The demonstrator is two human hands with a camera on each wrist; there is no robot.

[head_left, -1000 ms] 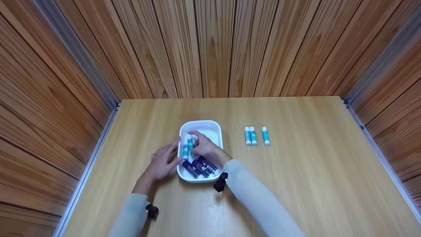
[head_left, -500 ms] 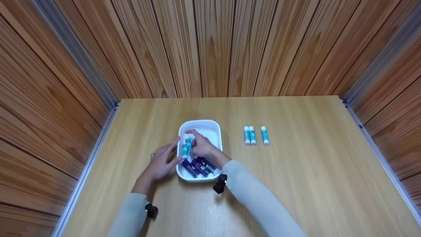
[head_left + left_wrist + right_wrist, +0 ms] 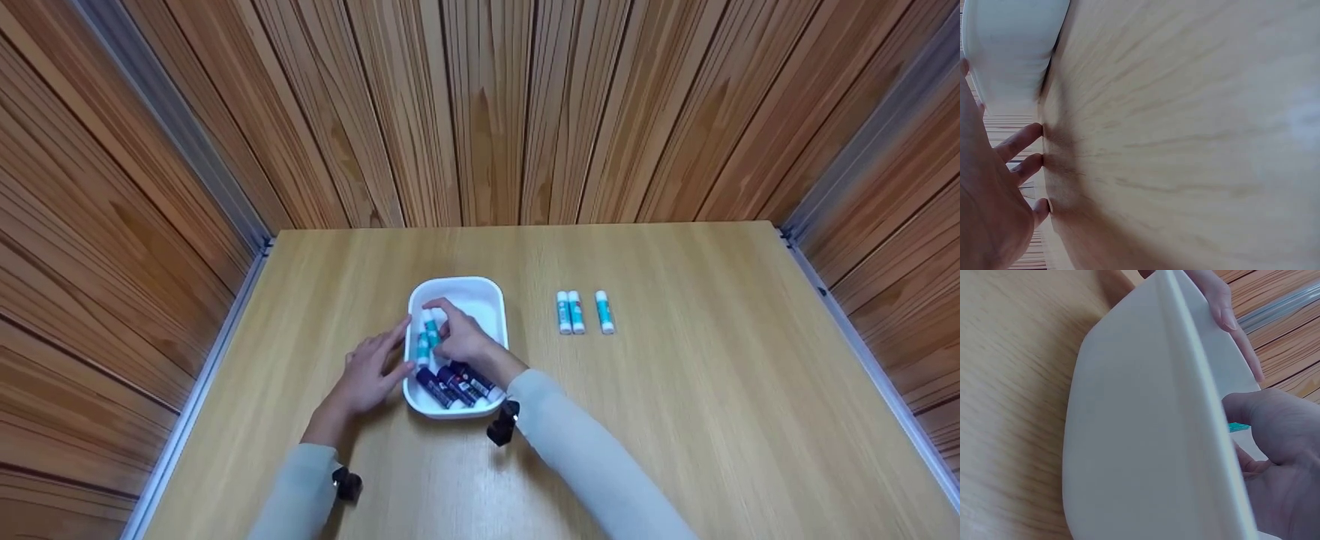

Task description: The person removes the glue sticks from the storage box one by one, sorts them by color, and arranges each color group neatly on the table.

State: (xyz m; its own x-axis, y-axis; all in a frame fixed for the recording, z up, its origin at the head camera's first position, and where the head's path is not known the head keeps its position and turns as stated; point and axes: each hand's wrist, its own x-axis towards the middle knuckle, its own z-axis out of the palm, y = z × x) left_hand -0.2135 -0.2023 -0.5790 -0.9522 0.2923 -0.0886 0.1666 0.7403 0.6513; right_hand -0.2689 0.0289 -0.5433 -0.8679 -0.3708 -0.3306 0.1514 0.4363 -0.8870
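Observation:
A white plastic tray (image 3: 491, 296) holds two teal-and-white glue sticks and three dark purple ones. Reaching in over its right side, my right hand (image 3: 469, 341) pinches one teal glue stick (image 3: 430, 327) lengthwise, index finger at the far end, thumb at the near end. The other teal glue stick (image 3: 423, 351) lies along the left wall, right beside it. My left hand (image 3: 369, 373) is spread at the tray's left rim, index finger and thumb touching it. In the left wrist view its other fingertips (image 3: 1030, 132) rest on the table. The right wrist view mostly shows the tray's outer wall (image 3: 1123, 416).
Dark purple glue sticks (image 3: 433, 387) lie slanted side by side in the tray's near end. Right of the tray, three teal glue sticks stand in a row on the wooden table (image 3: 712, 390): a close pair (image 3: 570, 313) and a single one (image 3: 604, 312). Wood-panel walls (image 3: 487, 112) surround the table.
The pinched teal glue stick has shifted slightly left within the tray, closer to the other teal one. My left hand has stayed at the rim.

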